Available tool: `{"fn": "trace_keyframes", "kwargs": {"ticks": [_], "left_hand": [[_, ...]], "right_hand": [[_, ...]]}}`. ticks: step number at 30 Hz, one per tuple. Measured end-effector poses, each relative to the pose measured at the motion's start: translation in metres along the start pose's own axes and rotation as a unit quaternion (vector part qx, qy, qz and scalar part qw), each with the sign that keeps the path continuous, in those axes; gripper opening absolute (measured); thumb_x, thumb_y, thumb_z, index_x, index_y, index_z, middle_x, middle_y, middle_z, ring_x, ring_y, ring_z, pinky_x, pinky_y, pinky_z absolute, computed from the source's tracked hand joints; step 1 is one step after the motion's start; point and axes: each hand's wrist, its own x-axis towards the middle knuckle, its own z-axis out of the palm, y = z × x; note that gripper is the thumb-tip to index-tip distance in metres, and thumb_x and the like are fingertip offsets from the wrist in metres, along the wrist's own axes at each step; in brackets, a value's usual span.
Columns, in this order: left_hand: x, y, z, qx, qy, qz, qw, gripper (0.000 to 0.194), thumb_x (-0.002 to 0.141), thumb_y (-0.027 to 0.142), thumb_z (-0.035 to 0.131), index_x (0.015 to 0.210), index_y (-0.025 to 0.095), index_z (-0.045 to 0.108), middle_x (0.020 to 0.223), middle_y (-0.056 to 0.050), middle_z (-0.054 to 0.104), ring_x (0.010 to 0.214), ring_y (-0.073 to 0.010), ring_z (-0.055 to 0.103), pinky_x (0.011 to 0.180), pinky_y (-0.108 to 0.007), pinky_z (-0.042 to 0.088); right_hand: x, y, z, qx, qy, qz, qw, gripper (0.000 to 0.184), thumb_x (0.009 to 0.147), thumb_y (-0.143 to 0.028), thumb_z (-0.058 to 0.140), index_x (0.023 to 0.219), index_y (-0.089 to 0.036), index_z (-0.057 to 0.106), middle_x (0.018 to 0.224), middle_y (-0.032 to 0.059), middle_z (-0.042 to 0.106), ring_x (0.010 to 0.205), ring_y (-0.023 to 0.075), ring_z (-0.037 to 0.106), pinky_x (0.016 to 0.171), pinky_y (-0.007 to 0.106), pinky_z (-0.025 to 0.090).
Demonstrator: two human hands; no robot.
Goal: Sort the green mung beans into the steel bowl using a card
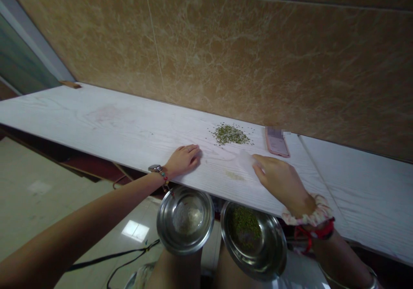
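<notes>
Bare forearms (97, 215) were seen closest to the camera, extended over a white wood-grained desk (138, 123). Toward the marbled wall (206, 56), a loose heap of small green grains (229, 135) was spread on it, its long axis laid roughly along the wall, with stray bits scattered round the margin. A translucent white sheet (245, 161) was pinched between the thumb and fingers of the right hand (279, 179), its free end pointed leftward, just beside the heap on the near side. From those fingers the grains lay leftward and farther from the body; from the left hand (182, 160), rightward and farther off. Both hands were placed near them, but the sheet was nearest. The left hand was rested palm down, its fingers loosely bent; whether anything was held beneath could not be told. A pale patch (235, 175) was seen between the hands, too faint to be identified. Beyond the right hand, a pink-cased smartphone (277, 142) was laid screen up. Below the desk's front edge, a left metal bowl (166, 222) with something pale inside was set beside a right metal bowl (272, 248), where more green grains were held.
</notes>
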Motion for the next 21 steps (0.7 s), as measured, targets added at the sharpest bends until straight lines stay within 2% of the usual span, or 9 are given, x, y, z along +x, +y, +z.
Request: {"fn": "trace_keyframes", "kwargs": {"ticks": [3,6,9,14,21], "left_hand": [[-0.002,0.001,-0.004,0.029,-0.009,-0.035,0.999,0.031,0.089,0.025,0.042,0.114,0.019,0.058,0.131,-0.01,0.055,0.121,-0.0254,0.05,0.102,-0.046,0.038],[-0.007,-0.007,-0.008,0.045,-0.037,-0.043,0.997,0.033,0.091,0.028,0.039,0.118,0.02,0.056,0.134,-0.01,0.052,0.124,-0.0267,0.046,0.102,-0.048,0.036],[-0.013,-0.03,-0.01,0.052,-0.055,-0.041,0.996,0.037,0.092,0.032,0.037,0.123,0.018,0.053,0.137,-0.014,0.049,0.127,-0.0288,0.043,0.1,-0.048,0.037],[-0.022,-0.064,-0.009,0.039,-0.047,-0.032,0.998,0.041,0.093,0.035,0.035,0.126,0.017,0.05,0.138,-0.013,0.047,0.128,-0.026,0.043,0.101,-0.043,0.037],[-0.024,-0.062,-0.006,0.03,-0.018,-0.045,0.998,0.04,0.092,0.034,0.035,0.123,0.017,0.053,0.136,-0.012,0.05,0.127,-0.0256,0.044,0.102,-0.045,0.036]], "right_hand": [[0.006,0.009,-0.003,-0.014,-0.056,0.054,0.997,0.027,0.087,-0.019,0.045,0.102,-0.017,0.067,0.086,0.0082,0.073,0.078,0.0201,0.068,0.063,0.027,0.046],[0.01,0.015,-0.003,-0.015,-0.078,0.086,0.993,0.029,0.087,-0.02,0.043,0.105,-0.015,0.067,0.088,0.0099,0.073,0.083,0.0221,0.068,0.068,0.028,0.047],[0.012,0.02,-0.004,-0.004,-0.087,0.099,0.991,0.031,0.087,-0.021,0.043,0.106,-0.015,0.067,0.09,0.0108,0.073,0.087,0.0243,0.068,0.073,0.03,0.048],[0.018,0.031,-0.007,0.045,-0.083,0.124,0.988,0.029,0.084,-0.02,0.048,0.104,-0.016,0.069,0.096,0.0105,0.073,0.092,0.0247,0.068,0.079,0.031,0.047],[0.023,0.04,-0.003,0.101,-0.069,0.172,0.977,0.022,0.081,-0.02,0.053,0.091,-0.019,0.072,0.089,0.008,0.074,0.087,0.0249,0.068,0.075,0.031,0.048]]}}
